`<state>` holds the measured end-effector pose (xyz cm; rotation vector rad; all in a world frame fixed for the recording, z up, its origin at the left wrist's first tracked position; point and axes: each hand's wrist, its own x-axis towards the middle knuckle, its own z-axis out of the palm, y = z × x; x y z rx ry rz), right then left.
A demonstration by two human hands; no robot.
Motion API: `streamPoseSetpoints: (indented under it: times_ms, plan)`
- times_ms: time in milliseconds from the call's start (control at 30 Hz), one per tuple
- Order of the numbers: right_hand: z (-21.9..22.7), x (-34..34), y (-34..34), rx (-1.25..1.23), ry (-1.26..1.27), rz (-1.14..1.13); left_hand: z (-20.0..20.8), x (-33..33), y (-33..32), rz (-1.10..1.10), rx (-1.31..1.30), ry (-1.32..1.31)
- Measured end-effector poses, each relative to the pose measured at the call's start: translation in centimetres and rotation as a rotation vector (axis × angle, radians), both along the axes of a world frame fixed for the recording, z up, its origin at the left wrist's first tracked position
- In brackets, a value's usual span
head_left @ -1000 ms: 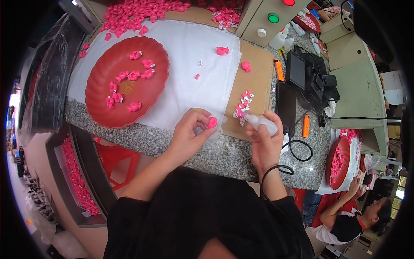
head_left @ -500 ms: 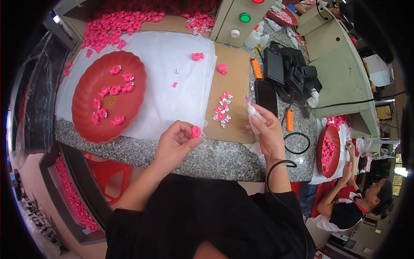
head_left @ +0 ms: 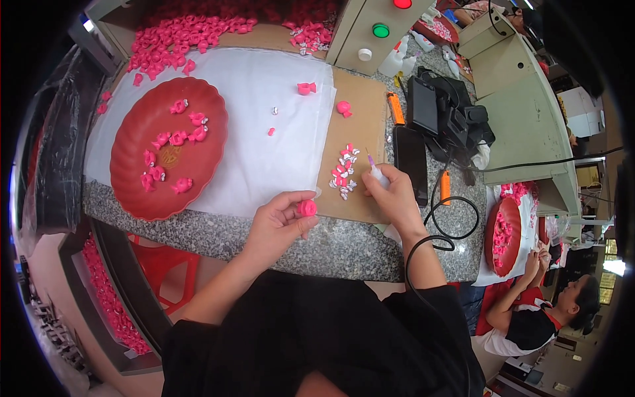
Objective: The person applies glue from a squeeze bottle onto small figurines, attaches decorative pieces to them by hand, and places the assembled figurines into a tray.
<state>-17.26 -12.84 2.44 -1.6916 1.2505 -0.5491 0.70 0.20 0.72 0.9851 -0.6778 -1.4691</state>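
My left hand (head_left: 278,223) pinches a small pink plastic piece (head_left: 307,208) between thumb and fingers above the front edge of the granite table. To its right, my right hand (head_left: 397,197) is wrapped round a small white squeeze bottle (head_left: 379,176). A thin purple needle tip points up from the bottle, near a heap of little pink and white parts (head_left: 343,171) on brown cardboard (head_left: 366,106). On the left, a scalloped red plate (head_left: 135,126) carries several pink pieces with white bits. Two pink pieces (head_left: 306,88) (head_left: 344,108) lie farther back.
A big pile of pink pieces (head_left: 178,40) fills the shelf behind the white sheet (head_left: 258,73). Orange lighter-like objects (head_left: 395,108), a phone (head_left: 411,165) and black devices (head_left: 453,109) lie right, with a black cable. A co-worker (head_left: 529,311) sits at far right.
My right hand has moved left with the squeeze bottle, bringing its tip closer to the heap of small parts. My left hand has shifted slightly right, still holding the pink piece.
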Motion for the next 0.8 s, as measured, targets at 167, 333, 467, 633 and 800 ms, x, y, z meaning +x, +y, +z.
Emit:
streamPoseSetpoints:
  times_ms: [167, 333, 467, 633, 800]
  plan:
    - [-0.6, 0.3, 0.0, -0.112, 0.106, 0.064, -0.1, -0.2, 0.0, 0.029, -0.015, -0.022]
    - [-0.1, 0.9, 0.0, -0.155, 0.312, 0.101, 0.0, -0.4, -0.1, 0.031, 0.004, -0.025]
    - [0.9, 1.1, 0.9, -0.090, 0.199, 0.047, -0.3, -0.6, -0.2, 0.036, 0.036, -0.020]
    - [1.7, 3.1, 5.7, 0.327, -0.350, -0.088, -0.5, -1.0, -0.3, 0.076, 0.036, -0.014]
    - [0.7, 3.7, 6.9, 0.299, -0.401, -0.101, -0.5, -1.2, -0.2, 0.106, -0.004, 0.007]
